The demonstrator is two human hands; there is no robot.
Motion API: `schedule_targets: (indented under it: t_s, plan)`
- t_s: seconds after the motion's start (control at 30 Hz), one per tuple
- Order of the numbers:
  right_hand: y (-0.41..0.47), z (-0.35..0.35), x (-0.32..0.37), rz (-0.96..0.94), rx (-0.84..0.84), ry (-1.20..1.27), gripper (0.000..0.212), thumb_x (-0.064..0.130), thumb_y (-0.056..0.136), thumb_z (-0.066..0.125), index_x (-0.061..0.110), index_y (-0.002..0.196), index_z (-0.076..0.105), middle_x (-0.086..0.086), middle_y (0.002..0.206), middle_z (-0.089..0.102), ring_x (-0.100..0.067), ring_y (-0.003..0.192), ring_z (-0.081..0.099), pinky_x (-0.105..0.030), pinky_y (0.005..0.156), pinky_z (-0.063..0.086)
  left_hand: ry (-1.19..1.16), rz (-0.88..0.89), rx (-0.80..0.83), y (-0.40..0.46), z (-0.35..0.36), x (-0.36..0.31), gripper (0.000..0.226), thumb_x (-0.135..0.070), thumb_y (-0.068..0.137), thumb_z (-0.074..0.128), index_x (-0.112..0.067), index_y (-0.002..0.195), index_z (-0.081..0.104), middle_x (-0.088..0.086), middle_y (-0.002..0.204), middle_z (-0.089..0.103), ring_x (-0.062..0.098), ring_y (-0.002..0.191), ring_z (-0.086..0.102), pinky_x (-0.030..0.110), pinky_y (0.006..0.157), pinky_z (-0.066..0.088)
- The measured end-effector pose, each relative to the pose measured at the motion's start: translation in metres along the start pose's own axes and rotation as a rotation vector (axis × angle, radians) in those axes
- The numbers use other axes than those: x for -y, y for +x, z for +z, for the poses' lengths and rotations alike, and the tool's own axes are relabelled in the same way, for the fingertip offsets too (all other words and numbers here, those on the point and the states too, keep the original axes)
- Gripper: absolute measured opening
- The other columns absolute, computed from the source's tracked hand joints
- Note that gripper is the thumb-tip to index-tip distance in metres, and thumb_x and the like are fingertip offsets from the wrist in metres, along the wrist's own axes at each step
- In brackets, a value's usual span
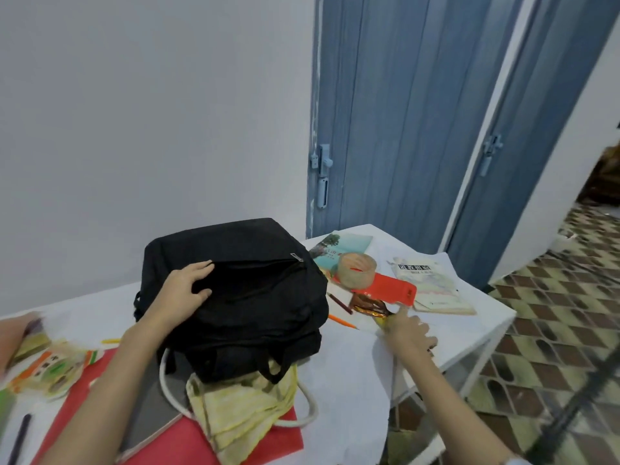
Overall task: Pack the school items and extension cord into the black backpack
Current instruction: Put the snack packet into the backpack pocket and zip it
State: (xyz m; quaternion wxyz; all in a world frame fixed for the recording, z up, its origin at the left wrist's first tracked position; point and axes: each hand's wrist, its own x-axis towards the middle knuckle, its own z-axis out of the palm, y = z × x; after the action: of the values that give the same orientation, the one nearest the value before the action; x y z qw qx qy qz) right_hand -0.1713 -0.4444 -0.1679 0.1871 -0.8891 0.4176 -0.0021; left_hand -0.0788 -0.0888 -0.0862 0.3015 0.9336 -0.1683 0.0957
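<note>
The black backpack [255, 297] lies on the white table [469, 340], its top zip open. My left hand [189, 286] rests on the bag, with its thumb hooked into the open mouth. My right hand [411, 330] lies on the table to the bag's right, its fingers curled and its thumb touching a shiny brown and gold wrapper [370, 305]. Whether it holds anything is hidden. A white cord [310, 402] loops from under the bag's near side. To the right lie a tape roll [357, 268], a red flat case [391, 290], two books [432, 286] and pencils [342, 321].
A yellow cloth [241, 407] and a red folder [84, 394] lie near me, with a grey notebook [151, 411] on the folder. Printed booklets [50, 367] sit at the left. Blue folding doors [402, 112] stand behind the table. Patterned floor tiles [553, 313] lie to the right.
</note>
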Motion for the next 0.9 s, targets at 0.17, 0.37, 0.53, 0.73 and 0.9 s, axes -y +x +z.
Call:
schedule_targets:
  t_s: [0.17, 0.37, 0.53, 0.73, 0.9]
  plan:
    - [0.003, -0.026, 0.011, -0.118, -0.07, 0.227, 0.062, 0.042, 0.076, 0.069, 0.008, 0.117, 0.038, -0.016, 0.114, 0.058, -0.036, 0.108, 0.054, -0.041, 0.089, 0.042, -0.045, 0.041, -0.077, -0.005, -0.002, 0.002, 0.052, 0.007, 0.083, 0.06, -0.01, 0.131, 0.052, 0.001, 0.14, 0.046, 0.026, 0.131, 0.039, 0.029, 0.11, 0.022]
    - [-0.042, -0.08, 0.069, -0.534, -0.161, 0.463, 0.014, 0.011, 0.076, 0.059, 0.013, 0.089, 0.053, -0.003, 0.083, 0.06, -0.029, 0.08, 0.055, -0.03, 0.067, 0.04, 0.009, 0.07, -0.232, -0.008, -0.009, -0.007, 0.057, 0.019, 0.081, 0.046, -0.01, 0.13, 0.054, -0.001, 0.138, 0.049, 0.026, 0.115, 0.046, 0.01, 0.097, 0.017]
    - [-0.095, -0.076, 0.136, -1.177, 0.109, 0.508, 0.027, -0.003, 0.077, 0.057, 0.023, 0.082, 0.062, 0.008, 0.087, 0.062, -0.001, 0.082, 0.055, -0.012, 0.076, 0.039, 0.037, 0.114, -0.261, -0.005, -0.019, -0.013, 0.058, 0.022, 0.079, 0.042, -0.008, 0.127, 0.056, 0.0, 0.137, 0.05, 0.024, 0.115, 0.047, 0.004, 0.094, 0.017]
    - [-0.091, -0.02, 0.18, -1.498, -0.342, 0.108, 0.009, 0.015, 0.072, 0.07, 0.012, 0.08, 0.066, -0.007, 0.102, 0.065, -0.027, 0.093, 0.056, -0.037, 0.072, 0.051, 0.065, 0.141, -0.345, -0.014, -0.028, -0.009, 0.034, 0.004, 0.08, 0.064, -0.009, 0.111, 0.068, 0.0, 0.118, 0.065, 0.021, 0.113, 0.054, 0.03, 0.102, 0.038]
    - [-0.067, -0.009, 0.171, -1.114, -0.421, 0.057, 0.072, 0.042, 0.052, 0.085, 0.018, 0.112, 0.052, -0.007, 0.115, 0.05, -0.029, 0.101, 0.052, -0.039, 0.079, 0.046, 0.332, 0.049, -0.102, -0.01, -0.034, -0.027, 0.016, -0.031, 0.077, 0.072, -0.02, 0.085, 0.064, -0.006, 0.099, 0.064, 0.016, 0.098, 0.053, 0.029, 0.086, 0.04]
